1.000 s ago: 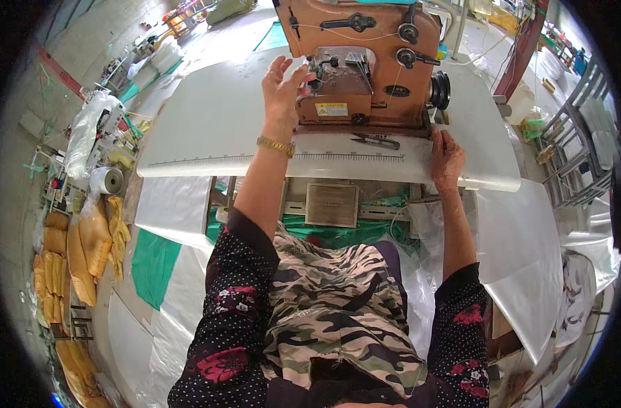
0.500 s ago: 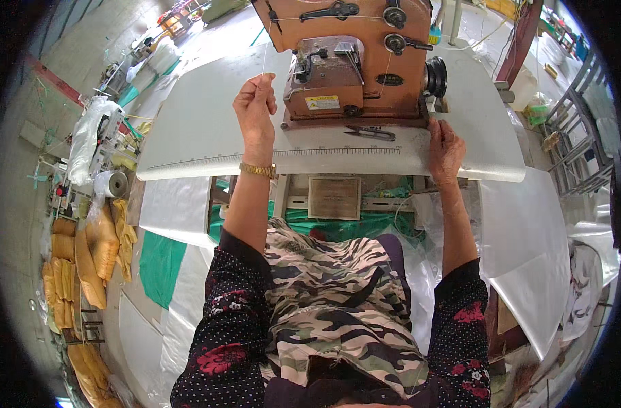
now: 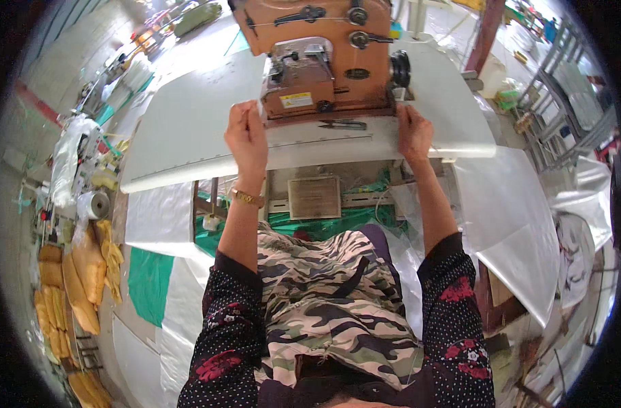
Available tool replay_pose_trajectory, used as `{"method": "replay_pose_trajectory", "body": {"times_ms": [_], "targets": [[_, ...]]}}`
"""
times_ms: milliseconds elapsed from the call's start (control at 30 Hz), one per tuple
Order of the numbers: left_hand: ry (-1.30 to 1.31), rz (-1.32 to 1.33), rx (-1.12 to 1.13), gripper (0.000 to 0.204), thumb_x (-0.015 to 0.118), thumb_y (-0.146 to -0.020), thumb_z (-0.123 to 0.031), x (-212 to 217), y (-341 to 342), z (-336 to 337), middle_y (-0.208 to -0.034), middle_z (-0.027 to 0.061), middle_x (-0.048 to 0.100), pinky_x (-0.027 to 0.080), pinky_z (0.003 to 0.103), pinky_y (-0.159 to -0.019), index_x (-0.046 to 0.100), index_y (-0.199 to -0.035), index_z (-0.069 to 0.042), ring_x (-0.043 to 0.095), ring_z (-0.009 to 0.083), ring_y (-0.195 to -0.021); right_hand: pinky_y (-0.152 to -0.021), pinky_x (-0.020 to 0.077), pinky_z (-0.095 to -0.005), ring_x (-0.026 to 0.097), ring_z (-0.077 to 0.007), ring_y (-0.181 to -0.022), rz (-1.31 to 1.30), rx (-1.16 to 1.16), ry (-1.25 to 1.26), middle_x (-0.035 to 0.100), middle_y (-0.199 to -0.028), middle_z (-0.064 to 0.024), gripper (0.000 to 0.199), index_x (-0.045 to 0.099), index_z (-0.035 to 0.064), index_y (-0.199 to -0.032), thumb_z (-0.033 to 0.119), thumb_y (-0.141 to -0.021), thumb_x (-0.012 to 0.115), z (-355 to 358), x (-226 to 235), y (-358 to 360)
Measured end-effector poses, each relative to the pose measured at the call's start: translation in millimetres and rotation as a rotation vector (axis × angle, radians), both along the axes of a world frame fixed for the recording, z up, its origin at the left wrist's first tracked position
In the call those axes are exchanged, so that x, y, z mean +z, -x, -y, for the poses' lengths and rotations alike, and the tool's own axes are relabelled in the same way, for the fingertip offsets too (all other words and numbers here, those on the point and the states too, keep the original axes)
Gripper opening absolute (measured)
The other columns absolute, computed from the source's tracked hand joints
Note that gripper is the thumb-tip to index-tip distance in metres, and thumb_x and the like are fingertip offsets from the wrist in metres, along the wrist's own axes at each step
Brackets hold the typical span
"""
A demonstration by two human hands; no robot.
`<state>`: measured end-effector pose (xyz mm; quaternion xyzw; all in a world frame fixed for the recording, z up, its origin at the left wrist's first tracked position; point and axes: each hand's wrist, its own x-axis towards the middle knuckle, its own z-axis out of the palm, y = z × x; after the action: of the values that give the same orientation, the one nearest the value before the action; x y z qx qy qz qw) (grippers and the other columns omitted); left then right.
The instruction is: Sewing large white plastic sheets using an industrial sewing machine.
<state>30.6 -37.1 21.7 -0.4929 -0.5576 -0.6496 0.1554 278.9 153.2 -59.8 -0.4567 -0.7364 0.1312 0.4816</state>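
An orange-brown industrial sewing machine [image 3: 365, 68] stands on a pale table [image 3: 181, 129] in front of me. My left hand [image 3: 246, 139], with a gold watch [image 3: 246, 198] at the wrist, is by the machine's left side, fingers closed in a pinch. The thread that ran up from these fingers a moment ago is too fine to make out now. My right hand [image 3: 415, 134] is closed at the right end of the machine's base; whatever its fingers hold is hidden. Small dark thread snips [image 3: 344, 125] lie on the table between my hands, below the base.
A printed ruler scale [image 3: 310, 141] runs along the table's near edge. Below it hangs a brown board [image 3: 314, 198] with green cloth behind. White sheeting [image 3: 511, 224] drapes at the right. Yellow-orange bundles [image 3: 86, 272] and a white roll [image 3: 93, 204] are at the left. A metal rack [image 3: 562, 95] stands far right.
My left hand has come down from beside the machine head, still pinched. My right hand stays at the base's right end. The whole view has shifted, so the machine appears further left and higher.
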Motion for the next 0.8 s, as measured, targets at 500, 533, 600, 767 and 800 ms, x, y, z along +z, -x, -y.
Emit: {"method": "replay_pose_trajectory", "body": {"times_ms": [500,533,600,767,800], "targets": [[0.267,0.142,0.224,0.003,0.058,-0.094,-0.008,-81,71,-11,-0.063,0.0026,0.05,0.046,0.027,-0.054,0.056,-0.093,-0.006,0.044,0.0079,-0.059,-0.069,0.0477,-0.0521,0.063,-0.0432,-0.077,0.172,-0.05,0.103,0.065,-0.079,-0.0226,0.042,0.066,0.0086,-0.092,0.045,-0.097,0.045,5,9,2],[0.267,0.239,0.199,0.004,0.059,-0.093,-0.008,-80,74,-10,-0.061,0.0025,0.049,0.044,0.026,-0.053,0.056,-0.092,-0.005,0.044,0.0076,-0.059,-0.07,0.0474,-0.0517,0.063,-0.0432,-0.078,0.17,-0.06,0.125,0.065,-0.079,-0.0228,0.042,0.066,0.008,-0.091,0.044,-0.097,0.046,5,8,4],[0.294,0.199,0.224,0.005,0.058,-0.095,-0.009,-83,78,-12,-0.063,0.0005,0.049,0.046,0.025,-0.055,0.056,-0.093,-0.005,0.044,0.0059,-0.061,-0.066,0.0468,-0.0463,0.062,-0.038,-0.071,0.049,-0.031,0.104,0.063,-0.073,-0.0204,0.037,0.065,0.0051,-0.089,0.039,-0.096,0.051,2,6,3],[0.236,0.283,0.107,0.009,0.055,-0.097,-0.011,-79,73,-14,-0.07,-0.0028,0.052,0.051,0.024,-0.059,0.058,-0.093,-0.004,0.046,0.0034,-0.064,-0.062,0.0467,-0.0375,0.062,-0.0241,-0.063,-0.14,0.031,0.047,0.064,-0.07,-0.0137,0.034,0.064,-0.0015,-0.092,0.032,-0.095,0.058,-20,0,-3],[0.248,0.296,0.098,0.011,0.055,-0.097,-0.012,-79,74,-13,-0.071,-0.0023,0.053,0.055,0.027,-0.062,0.06,-0.094,-0.003,0.05,0.0036,-0.065,-0.062,0.0471,-0.0373,0.062,-0.0236,-0.065,-0.162,0.015,0.089,0.065,-0.073,-0.0136,0.034,0.063,-0.0018,-0.094,0.032,-0.095,0.058,-28,2,-3]]}}
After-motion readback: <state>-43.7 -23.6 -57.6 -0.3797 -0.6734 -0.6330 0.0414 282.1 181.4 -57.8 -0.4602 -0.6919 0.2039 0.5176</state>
